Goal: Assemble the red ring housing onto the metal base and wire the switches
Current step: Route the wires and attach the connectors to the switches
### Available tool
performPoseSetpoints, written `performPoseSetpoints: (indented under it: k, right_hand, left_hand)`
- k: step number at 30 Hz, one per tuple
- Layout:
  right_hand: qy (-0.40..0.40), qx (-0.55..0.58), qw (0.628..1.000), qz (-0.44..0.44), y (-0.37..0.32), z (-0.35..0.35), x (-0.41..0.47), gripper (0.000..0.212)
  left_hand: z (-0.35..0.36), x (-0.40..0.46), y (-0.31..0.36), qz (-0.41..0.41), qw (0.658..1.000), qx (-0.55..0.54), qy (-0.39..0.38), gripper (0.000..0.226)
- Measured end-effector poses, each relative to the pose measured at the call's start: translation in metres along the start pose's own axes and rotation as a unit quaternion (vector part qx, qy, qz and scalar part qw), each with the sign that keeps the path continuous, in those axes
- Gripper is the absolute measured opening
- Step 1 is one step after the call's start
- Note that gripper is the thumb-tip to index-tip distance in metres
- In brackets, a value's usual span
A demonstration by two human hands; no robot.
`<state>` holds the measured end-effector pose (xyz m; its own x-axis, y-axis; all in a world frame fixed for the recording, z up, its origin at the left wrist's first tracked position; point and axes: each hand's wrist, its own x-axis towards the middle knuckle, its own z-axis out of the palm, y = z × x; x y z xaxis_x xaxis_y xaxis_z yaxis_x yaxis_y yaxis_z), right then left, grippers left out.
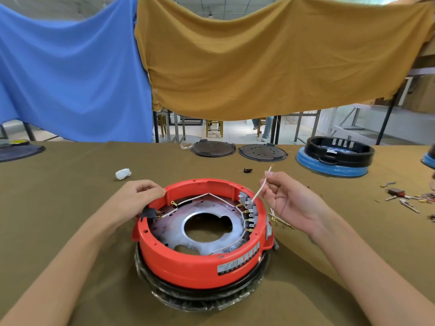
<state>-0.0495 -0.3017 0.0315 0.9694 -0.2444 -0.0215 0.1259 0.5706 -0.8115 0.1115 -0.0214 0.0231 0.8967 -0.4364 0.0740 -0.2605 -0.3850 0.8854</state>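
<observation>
The red ring housing (188,264) sits on the metal base (204,234), which has a large round hole in its middle. A row of grey switches (249,212) lines the housing's inner right wall, and a black switch (149,214) sits at its left. White wires (207,196) with brass terminals run along the inside. My left hand (138,196) grips the housing's far left rim. My right hand (284,201) pinches a white wire (260,188) whose lower end reaches the top grey switch.
Olive cloth covers the table (70,220). Loose terminals and wires (280,221) lie right of the housing, more parts (404,198) at the far right. Two dark round plates (237,150), a black-and-blue housing (336,156) and a white wad (123,174) lie farther back.
</observation>
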Motion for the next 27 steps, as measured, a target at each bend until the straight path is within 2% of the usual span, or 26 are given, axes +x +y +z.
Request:
performPoseSetpoints:
  k: [4,8,11,13,15,21,27]
  right_hand:
    - [0.000,-0.024,1.000,-0.003,0.001,-0.002,0.002,0.003]
    - [0.004,-0.031,0.999,-0.012,0.003,-0.004,0.005,0.035]
    - [0.000,-0.027,1.000,-0.017,0.003,-0.004,0.006,0.046]
    - [-0.002,-0.029,0.999,-0.022,0.003,-0.005,0.006,0.051]
    - [0.003,-0.029,0.999,-0.022,0.005,-0.005,0.007,0.048]
    - [0.065,-0.004,0.997,-0.031,0.005,-0.007,0.008,0.013]
    - [0.049,0.091,0.994,-0.024,0.002,-0.007,0.006,0.008]
  left_hand:
    - [-0.002,-0.002,0.001,0.013,1.000,0.022,-0.006,0.013]
    - [-0.007,-0.004,0.002,0.028,0.998,0.051,-0.013,0.015]
    - [-0.007,-0.003,0.001,0.025,0.999,0.046,-0.013,0.014]
    - [-0.007,-0.003,0.001,0.014,0.999,0.047,-0.016,0.021]
    - [-0.007,-0.003,0.003,0.007,0.999,0.042,-0.032,0.023]
    - [-0.008,-0.008,0.005,0.036,0.998,0.021,-0.041,0.010]
    - [-0.013,-0.003,0.002,0.050,0.997,0.051,-0.033,0.019]
